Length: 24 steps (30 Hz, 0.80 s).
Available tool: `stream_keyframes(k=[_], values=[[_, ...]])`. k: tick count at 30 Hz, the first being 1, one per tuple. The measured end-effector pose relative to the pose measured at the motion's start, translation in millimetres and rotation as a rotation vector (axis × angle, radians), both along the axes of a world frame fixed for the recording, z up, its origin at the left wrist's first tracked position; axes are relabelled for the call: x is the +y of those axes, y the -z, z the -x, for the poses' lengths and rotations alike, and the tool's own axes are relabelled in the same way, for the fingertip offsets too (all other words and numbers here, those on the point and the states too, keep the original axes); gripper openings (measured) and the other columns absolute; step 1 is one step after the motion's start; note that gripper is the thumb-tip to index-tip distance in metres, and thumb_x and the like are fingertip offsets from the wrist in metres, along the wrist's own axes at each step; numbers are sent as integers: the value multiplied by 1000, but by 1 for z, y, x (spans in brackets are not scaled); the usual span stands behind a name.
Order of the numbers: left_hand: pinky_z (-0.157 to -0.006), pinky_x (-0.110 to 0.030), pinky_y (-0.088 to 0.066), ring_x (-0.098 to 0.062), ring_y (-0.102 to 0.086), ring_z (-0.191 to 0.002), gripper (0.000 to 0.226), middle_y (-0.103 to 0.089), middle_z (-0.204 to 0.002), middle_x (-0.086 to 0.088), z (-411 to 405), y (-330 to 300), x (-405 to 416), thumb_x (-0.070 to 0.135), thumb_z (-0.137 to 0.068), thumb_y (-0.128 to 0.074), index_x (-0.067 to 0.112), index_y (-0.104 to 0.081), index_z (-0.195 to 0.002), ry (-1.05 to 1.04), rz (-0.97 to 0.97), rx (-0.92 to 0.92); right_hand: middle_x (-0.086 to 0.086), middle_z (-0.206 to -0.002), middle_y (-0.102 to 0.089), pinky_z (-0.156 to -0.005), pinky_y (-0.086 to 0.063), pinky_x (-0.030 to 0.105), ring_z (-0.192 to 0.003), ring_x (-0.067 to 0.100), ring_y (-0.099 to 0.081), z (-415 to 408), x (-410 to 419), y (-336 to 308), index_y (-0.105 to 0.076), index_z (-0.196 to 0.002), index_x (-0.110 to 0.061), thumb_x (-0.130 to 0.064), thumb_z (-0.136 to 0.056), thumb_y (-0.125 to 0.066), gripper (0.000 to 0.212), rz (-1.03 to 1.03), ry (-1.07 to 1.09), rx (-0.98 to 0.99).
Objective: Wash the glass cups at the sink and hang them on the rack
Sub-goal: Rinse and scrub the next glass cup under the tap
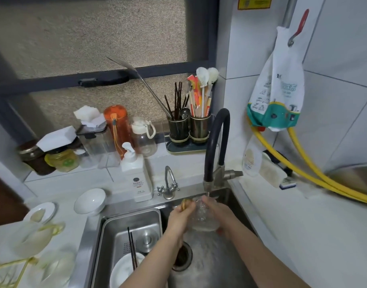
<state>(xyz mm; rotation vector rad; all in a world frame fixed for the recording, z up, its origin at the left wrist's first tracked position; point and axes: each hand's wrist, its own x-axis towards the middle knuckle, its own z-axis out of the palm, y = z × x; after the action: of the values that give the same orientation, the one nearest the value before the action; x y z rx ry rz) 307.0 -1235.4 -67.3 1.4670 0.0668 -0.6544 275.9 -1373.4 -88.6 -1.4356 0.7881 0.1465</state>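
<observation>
A clear glass cup (202, 218) is held over the steel sink (238, 206), right under the black-hosed faucet (217, 146), with water running onto it. My right hand (217, 210) grips the cup from the right side. My left hand (179, 217) presses against the cup's left side and pinches a yellowish scrubbing pad (184, 203). At the lower left stands a gold wire rack (22, 265) with several blurred glass cups (33, 240) on it.
A steel basin (110, 229) in the sink's left half holds a white plate (124, 271) and dark chopsticks (132, 250). The drain (182, 256) sits below my hands. A soap dispenser (137, 177), white bowls (90, 201) and a small tap (168, 183) line the counter.
</observation>
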Motion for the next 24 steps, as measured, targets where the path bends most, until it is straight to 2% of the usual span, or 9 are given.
stream_keyframes(k=[3,5,7,10,13,15,18,21,24], values=[[-72,-26,-51,-16,-66,-90,22,-71,-98,-1,-1,-9,-20,26,-83,-71,20,-66,-104,115,-41,-63,13,-105,-69,-81,-57,45,-93,33,-66,11,-8,3,-69,-106,-13,-80,-48,-61,89,-104,104,109],[-73,-21,-50,-14,-65,-96,33,-69,-105,-1,0,-13,-30,24,-83,-72,18,-62,-113,227,-113,-146,14,-110,-65,-70,-59,44,-95,35,-63,18,-14,5,-65,-112,-15,-82,-51,-55,91,-147,161,139],[-71,-17,-47,-9,-64,-94,27,-69,-103,2,2,-13,-37,18,-84,-70,18,-63,-110,275,-132,-200,15,-114,-63,-67,-59,45,-99,37,-62,26,-17,4,-65,-112,-17,-79,-56,-58,84,-230,187,92],[-75,-20,-50,-12,-64,-95,25,-69,-101,4,7,-14,-42,12,-85,-68,20,-64,-109,272,-126,-213,18,-113,-65,-73,-58,48,-101,39,-63,39,-23,5,-68,-108,-13,-62,-75,-65,59,-335,219,-64],[-90,-33,-52,-19,-65,-103,28,-70,-108,-2,10,-10,-38,20,-86,-68,21,-62,-114,227,-57,-166,22,-113,-68,-98,-47,54,-107,39,-64,44,-24,5,-70,-110,-6,-46,-83,-66,48,-374,156,-286],[-87,-35,-53,-22,-67,-102,29,-72,-108,-5,10,-10,-30,31,-87,-67,18,-65,-113,169,40,-106,25,-117,-64,-101,-45,54,-110,40,-62,39,-20,7,-64,-117,-1,-42,-76,-75,59,-349,101,-371],[-78,-38,-55,-28,-69,-95,38,-73,-105,-13,7,-16,-19,40,-86,-63,10,-69,-109,84,183,69,25,-113,-65,-90,-50,47,-100,36,-65,34,-14,9,-60,-112,2,-37,-69,-82,62,-211,112,-423],[-68,-37,-57,-27,-69,-87,39,-71,-107,-10,3,-18,-9,47,-87,-62,17,-67,-112,60,119,156,20,-115,-65,-88,-52,46,-101,32,-66,29,-8,17,-54,-114,-2,-36,-75,-78,57,-138,52,-447],[-65,-37,-56,-29,-66,-94,45,-65,-119,-11,2,-11,0,38,-83,-68,21,-59,-124,22,84,158,22,-118,-61,-80,-54,41,-99,31,-65,19,-7,18,-56,-120,-5,-32,-76,-77,56,-196,27,-398]])
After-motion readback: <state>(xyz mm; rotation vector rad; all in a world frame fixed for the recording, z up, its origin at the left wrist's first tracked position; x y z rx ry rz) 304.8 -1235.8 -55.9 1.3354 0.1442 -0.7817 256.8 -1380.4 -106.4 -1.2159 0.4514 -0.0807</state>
